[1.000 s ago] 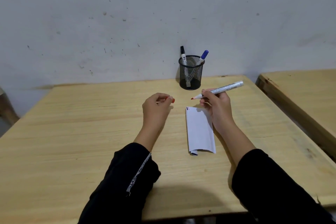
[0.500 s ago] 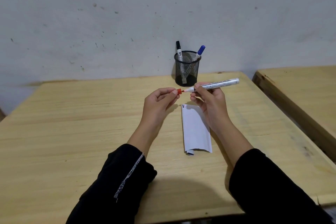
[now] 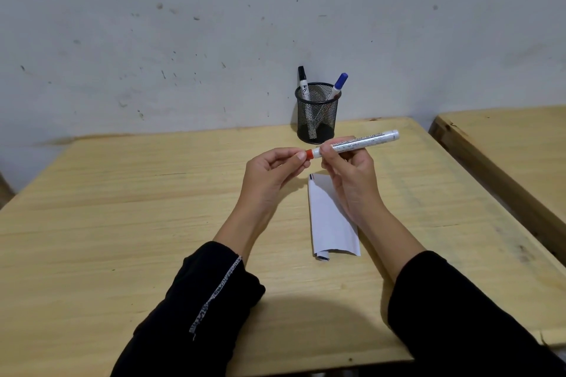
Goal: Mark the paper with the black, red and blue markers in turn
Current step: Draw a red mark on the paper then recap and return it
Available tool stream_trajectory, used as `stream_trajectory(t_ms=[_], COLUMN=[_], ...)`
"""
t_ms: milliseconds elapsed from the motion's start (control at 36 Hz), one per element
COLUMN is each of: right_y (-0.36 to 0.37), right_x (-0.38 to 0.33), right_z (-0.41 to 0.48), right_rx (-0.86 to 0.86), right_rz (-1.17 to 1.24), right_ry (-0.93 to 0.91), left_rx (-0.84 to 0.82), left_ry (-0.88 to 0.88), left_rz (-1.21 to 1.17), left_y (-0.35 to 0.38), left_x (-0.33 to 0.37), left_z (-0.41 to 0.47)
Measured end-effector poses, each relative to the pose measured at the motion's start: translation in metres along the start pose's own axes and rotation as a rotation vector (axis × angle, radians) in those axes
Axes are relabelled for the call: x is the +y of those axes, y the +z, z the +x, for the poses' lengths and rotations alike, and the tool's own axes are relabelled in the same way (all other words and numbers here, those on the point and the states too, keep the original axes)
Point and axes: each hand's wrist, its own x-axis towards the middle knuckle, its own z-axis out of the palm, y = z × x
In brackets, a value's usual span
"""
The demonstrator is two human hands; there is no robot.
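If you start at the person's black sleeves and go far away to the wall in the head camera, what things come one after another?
Black sleeves → white folded paper → red marker with white barrel, held between both hands → black mesh pen cup holding the black marker and blue marker → grey wall.

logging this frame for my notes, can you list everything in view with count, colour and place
red marker: 1, white barrel, red cap, held above the table between both hands
black marker: 1, black cap, in the cup, left side
blue marker: 1, blue cap, in the cup, right side
cup: 1, black mesh, far edge of the table by the wall
paper: 1, white, folded, on the table under the right hand
table: 1, light wood
second table: 1, light wood, at right
wall: grey, behind
sleeves: 2, black
left hand: at the cap
right hand: on the barrel
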Motion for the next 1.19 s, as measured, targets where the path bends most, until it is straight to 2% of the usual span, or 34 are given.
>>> stream_trajectory(t_ms=[194, 389, 444, 556, 694, 806, 944, 1083, 1194], right_y=[-0.001, -0.009, -0.012, -0.012, -0.009, -0.005, 0.005, 0.015, 0.007], right_x=[-0.007, -0.014, -0.016, -0.016, -0.013, -0.014, -0.028, -0.047, -0.064], right_z=[0.004, 0.006, 0.006, -0.002, -0.01, -0.011, 0.001, 0.023, 0.046], right_rx=[-0.045, 0.078, 0.085, -0.024, -0.133, -0.209, -0.344, -0.305, -0.281], right_rz=[-0.039, 0.151, 0.075, -0.209, -0.41, -0.535, -0.737, -0.712, -0.759], right_ry=[0.032, 0.093, 0.075, -0.001, 0.0, 0.012, -0.048, -0.029, -0.023], left_rx=[0.015, 0.143, 0.172, 0.237, 0.284, 0.248, 0.125, -0.006, -0.04], left_ry=[0.034, 0.058, 0.083, 0.098, 0.122, 0.16, 0.252, 0.278, 0.281], left_rz=[0.042, -0.011, -0.022, -0.112, -0.162, -0.128, 0.078, 0.283, 0.37], left_y=[-0.001, -0.013, -0.016, -0.018, -0.018, -0.013, 0.004, 0.026, 0.032], left_x=[0.003, 0.007, 0.008, 0.011, 0.016, 0.021, 0.042, 0.055, 0.066], left_z=[0.004, 0.006, 0.006, 0.002, -0.003, -0.003, 0.007, 0.027, 0.048])
